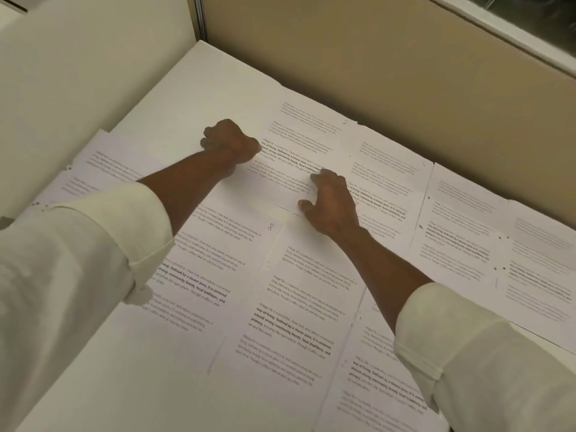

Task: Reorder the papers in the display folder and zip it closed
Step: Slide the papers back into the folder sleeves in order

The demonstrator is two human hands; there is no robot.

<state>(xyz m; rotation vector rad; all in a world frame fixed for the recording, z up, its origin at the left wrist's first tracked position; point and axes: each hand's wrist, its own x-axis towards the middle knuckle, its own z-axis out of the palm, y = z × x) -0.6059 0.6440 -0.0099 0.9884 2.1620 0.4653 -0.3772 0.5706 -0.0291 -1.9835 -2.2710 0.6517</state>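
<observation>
Papers (296, 307) lie loose and overlapping across a white desk (193, 98), covering most of it from the left edge to the right. All carry the same printed layout: short grey paragraphs with one bold block. Legible on several: "Village life is a peaceful…" and in bold "way of living. Defined by a slower pace, it is centered around strong community bonds, local traditions, and primary…". The rest of the print is too blurred to read. A small handwritten mark (270, 226), like an 8, sits at the top corner of one near sheet.

Both arms reach forward, cream sleeves (93, 244) pushed back off the forearms. Left hand (232, 143): fingers curled under, knuckles up, set at the left edge of the middle sheet (271, 185); cannot tell whether it pinches that edge or just rests there. Right hand (332, 204): palm down on the same sheet's right side, fingers arched with tips on the paper, thumb (304, 203) spread out to the left, nothing gripped.

A beige partition (374, 73) backs the desk.
</observation>
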